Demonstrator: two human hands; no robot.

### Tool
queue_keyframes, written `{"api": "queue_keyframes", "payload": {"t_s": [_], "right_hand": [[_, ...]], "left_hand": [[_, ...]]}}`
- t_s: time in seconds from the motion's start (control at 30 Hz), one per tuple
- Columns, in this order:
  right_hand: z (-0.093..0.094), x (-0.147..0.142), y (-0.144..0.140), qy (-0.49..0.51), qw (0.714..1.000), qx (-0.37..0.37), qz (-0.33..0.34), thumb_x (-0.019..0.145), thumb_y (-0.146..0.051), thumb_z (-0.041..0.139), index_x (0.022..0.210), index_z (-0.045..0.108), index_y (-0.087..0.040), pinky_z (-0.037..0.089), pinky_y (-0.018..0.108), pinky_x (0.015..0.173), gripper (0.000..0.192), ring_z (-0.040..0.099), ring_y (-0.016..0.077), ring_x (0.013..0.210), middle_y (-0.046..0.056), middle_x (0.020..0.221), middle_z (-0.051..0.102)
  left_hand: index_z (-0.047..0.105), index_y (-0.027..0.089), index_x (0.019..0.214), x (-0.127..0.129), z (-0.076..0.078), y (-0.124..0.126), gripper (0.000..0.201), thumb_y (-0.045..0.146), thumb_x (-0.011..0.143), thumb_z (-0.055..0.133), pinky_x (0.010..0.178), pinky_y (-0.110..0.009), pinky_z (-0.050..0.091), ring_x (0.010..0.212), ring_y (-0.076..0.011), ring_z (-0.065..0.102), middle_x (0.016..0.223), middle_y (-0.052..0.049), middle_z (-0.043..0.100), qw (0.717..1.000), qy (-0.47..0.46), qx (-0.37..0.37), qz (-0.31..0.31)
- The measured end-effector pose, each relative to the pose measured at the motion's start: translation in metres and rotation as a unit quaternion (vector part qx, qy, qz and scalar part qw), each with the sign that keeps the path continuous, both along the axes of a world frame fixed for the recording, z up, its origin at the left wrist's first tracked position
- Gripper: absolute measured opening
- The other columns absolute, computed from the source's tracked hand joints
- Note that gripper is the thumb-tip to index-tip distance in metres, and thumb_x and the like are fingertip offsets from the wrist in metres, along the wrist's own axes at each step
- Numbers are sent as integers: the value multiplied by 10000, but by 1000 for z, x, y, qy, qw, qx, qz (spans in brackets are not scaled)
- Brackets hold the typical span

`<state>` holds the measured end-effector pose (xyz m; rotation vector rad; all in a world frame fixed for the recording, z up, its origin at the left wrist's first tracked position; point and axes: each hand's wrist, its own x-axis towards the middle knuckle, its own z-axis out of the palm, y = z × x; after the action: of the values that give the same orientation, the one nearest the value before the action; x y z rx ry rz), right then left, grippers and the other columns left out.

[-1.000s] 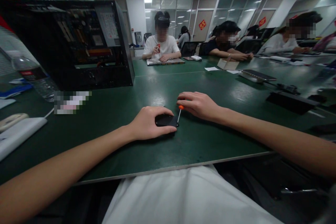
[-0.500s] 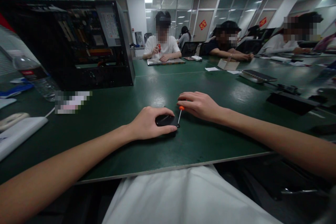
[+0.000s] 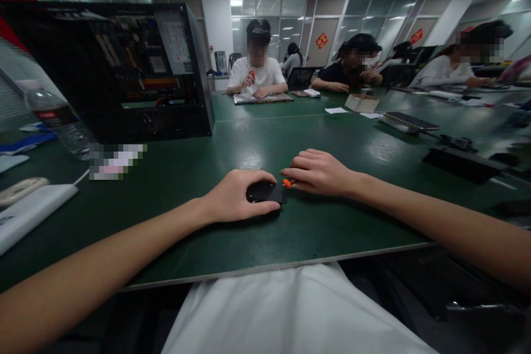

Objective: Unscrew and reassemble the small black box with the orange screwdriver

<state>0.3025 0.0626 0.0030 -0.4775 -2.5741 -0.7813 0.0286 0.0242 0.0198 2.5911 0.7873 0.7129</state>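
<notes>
My left hand (image 3: 238, 194) lies at the middle of the green tabletop, its thumb and fingers closed around the sides of a small flat black device (image 3: 265, 192). The device is rounded at one end and has a few small bright dots on top; its exact kind is unclear. Just to the right, my right hand (image 3: 317, 172) pinches a small screwdriver (image 3: 287, 183) by its orange handle. The handle lies close to the device's right end, and the shaft is barely visible, so I cannot tell whether the tip touches anything.
An open black computer case (image 3: 166, 116) stands at the left, beside a plastic bottle (image 3: 62, 121) and a white box (image 3: 37, 215). Across the table (image 3: 249, 249) sit several people, one holding a screwdriver. A small open box (image 3: 362, 103) and black equipment (image 3: 460, 163) lie to the right.
The screwdriver has gone from nearly upright at the device's right end to tilted and mostly hidden by my right hand. My left hand stays on the device.
</notes>
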Motion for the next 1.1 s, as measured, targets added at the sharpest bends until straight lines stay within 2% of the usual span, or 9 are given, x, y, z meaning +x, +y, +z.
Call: {"api": "queue_keyframes", "payload": {"t_s": [0.17,0.23,0.3,0.4,0.53,0.77,0.83,1.0,1.1], "right_hand": [[-5,9,7,10,999,-50,-2,1028,-402,469,1100,693,-155,347,260,593,341,583,112,653,40,789,678],[-5,11,5,16,998,-58,0,1024,-364,476,1108,683,-150,325,255,557,310,589,98,617,27,783,695],[-4,12,0,23,998,-51,4,1021,-330,471,1129,672,-151,316,255,537,290,591,90,595,22,797,713],[-3,10,-8,31,999,-43,-8,1016,-309,474,1162,664,-156,309,254,523,284,593,92,587,22,799,718],[-3,6,-12,51,996,-71,-26,1011,-286,480,1118,682,-153,343,247,540,264,618,109,619,35,794,710],[-3,5,-5,80,967,-243,12,1002,-299,514,1101,700,-146,478,215,669,260,682,125,730,64,894,750],[-4,7,-3,83,969,-234,6,1006,-306,506,1093,705,-142,475,222,652,273,679,129,715,68,886,749],[-7,10,-1,71,986,-141,-43,1018,-324,473,1114,711,-159,417,254,577,305,657,144,661,57,840,729],[-8,11,-1,50,987,-145,-48,1021,-344,471,1147,701,-175,423,255,597,312,673,147,696,52,864,732]], "left_hand": [[638,165,1298,-21,12,13,538,394,825,756,929,-321,513,1075,-240,689,1232,-102,721,998,26,-12,-48],[659,172,1282,-33,17,19,515,411,834,746,853,-302,530,993,-226,709,1163,-85,745,995,71,-41,-49],[703,173,1225,-42,19,22,479,440,829,749,840,-310,534,964,-228,710,1116,-73,760,995,76,-58,-16],[734,161,1170,-45,14,21,459,451,816,763,766,-298,539,855,-211,712,1012,-59,778,995,46,-80,41],[737,150,1157,-34,2,16,469,435,789,797,775,-286,545,868,-210,718,1021,-61,778,992,-20,-110,61],[735,148,1179,-30,-7,17,445,432,836,742,788,-288,543,891,-215,717,1041,-67,775,988,-48,-130,65],[741,151,1181,-29,-8,17,442,432,841,739,780,-283,530,879,-212,713,1034,-62,778,991,-41,-105,78],[748,145,1174,-26,-8,15,443,427,833,753,778,-280,514,869,-208,712,1020,-58,782,991,-42,-76,99],[754,147,1154,-24,-8,13,423,416,828,758,802,-283,517,893,-212,716,1031,-60,784,991,-56,-77,98]]}}
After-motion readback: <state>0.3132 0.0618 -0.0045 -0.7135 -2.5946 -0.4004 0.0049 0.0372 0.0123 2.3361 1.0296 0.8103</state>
